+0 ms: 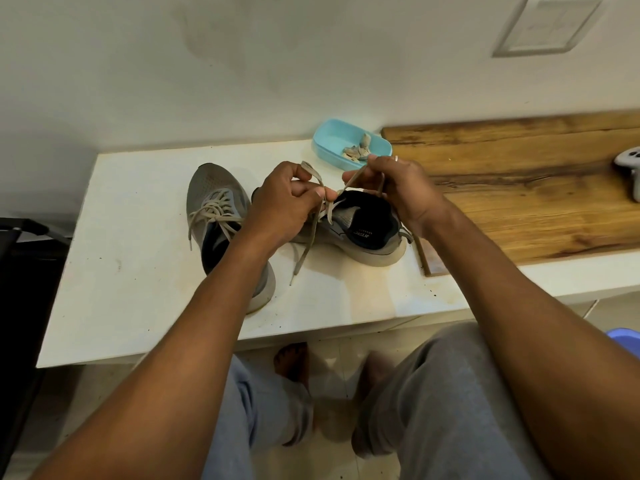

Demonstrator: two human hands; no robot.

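Two grey running shoes stand on a white table (138, 299). The left shoe (214, 216) is laced and tied, its toe pointing away from me. The right shoe (363, 233) lies with its dark opening toward me. My left hand (287, 202) pinches one end of its beige lace (308, 237), and a loose tail hangs down onto the table. My right hand (398, 188) pinches the lace's other end above the shoe's collar. Both hands hover over the shoe's tongue, close together.
A light blue plastic tray (332, 140) with small beige scraps sits behind the shoes by the wall. A wooden board (536, 188) covers the table's right side, with a grey-white controller (632, 171) at its far edge. My knees and bare feet are below the table's front edge.
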